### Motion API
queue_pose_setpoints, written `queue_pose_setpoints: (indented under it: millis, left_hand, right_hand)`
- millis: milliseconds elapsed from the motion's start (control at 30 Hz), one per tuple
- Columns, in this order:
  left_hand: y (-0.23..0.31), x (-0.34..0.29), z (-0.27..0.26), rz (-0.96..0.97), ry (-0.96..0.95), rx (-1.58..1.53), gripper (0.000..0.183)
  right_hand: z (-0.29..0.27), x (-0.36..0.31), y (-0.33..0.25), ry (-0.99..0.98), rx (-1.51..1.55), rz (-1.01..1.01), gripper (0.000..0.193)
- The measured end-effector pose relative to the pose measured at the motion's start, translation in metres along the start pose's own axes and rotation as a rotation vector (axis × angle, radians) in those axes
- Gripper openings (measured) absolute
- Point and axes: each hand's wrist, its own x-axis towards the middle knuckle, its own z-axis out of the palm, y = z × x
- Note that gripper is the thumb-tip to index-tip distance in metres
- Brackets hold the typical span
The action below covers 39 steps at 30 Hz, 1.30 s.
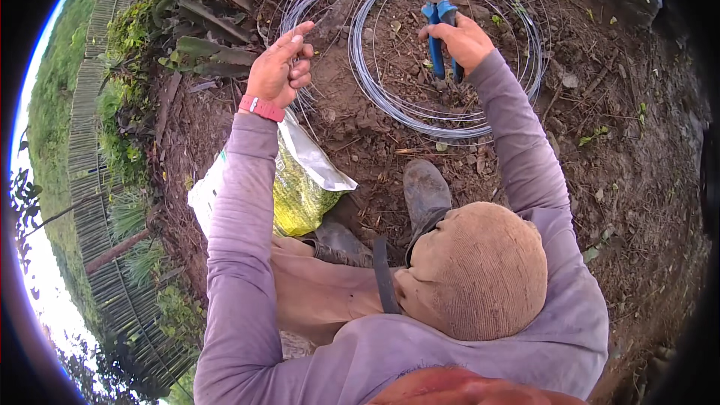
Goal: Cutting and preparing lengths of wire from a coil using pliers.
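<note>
Hovering above coiled wire (444,131), pliers (429,12) are clamped in the fingers of the right hand (466,41); leverage would favour a lower grip. Whether wire is pinched by the left hand (280,71) cannot be told.

Brown soil (637,172); slatted fence (86,157) left; greenery (142,19); bright white sky (52,292).

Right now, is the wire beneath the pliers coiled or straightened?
Coiled: the wire lies in overlapping round loops on the soil.

No legible text or numbers.
</note>
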Motion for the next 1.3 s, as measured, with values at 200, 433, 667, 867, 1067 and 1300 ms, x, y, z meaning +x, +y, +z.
queue_pose_setpoints:
  millis: [200,433,667,867,1067,1300]
  left_hand:
    - [-0.017,-0.004,0.005,-0.038,0.0,-0.043,0.034]
    - [-0.021,-0.009,0.02,-0.06,-0.067,-0.055,0.035]
    - [-0.022,-0.012,0.021,-0.107,-0.095,-0.039,0.036]
    - [-0.02,-0.013,0.013,-0.122,-0.132,-0.043,0.037]
    - [-0.024,-0.012,0.007,-0.107,-0.203,-0.067,0.037]
    - [-0.026,0.002,-0.015,-0.116,-0.223,-0.082,0.032]
  right_hand:
    - [0.008,-0.009,0.012,-0.114,0.264,0.055,0.023]
    - [0.008,0.02,0.012,0.065,-0.242,-0.121,0.039]
    - [-0.016,0.03,-0.019,0.079,-0.188,-0.041,0.028]
    - [-0.017,0.052,0.006,0.102,-0.471,-0.215,0.02]
    - [-0.011,0.056,0.03,0.065,-0.056,-0.147,0.021]
    - [-0.001,0.045,0.027,0.244,-0.351,-0.292,0.019]
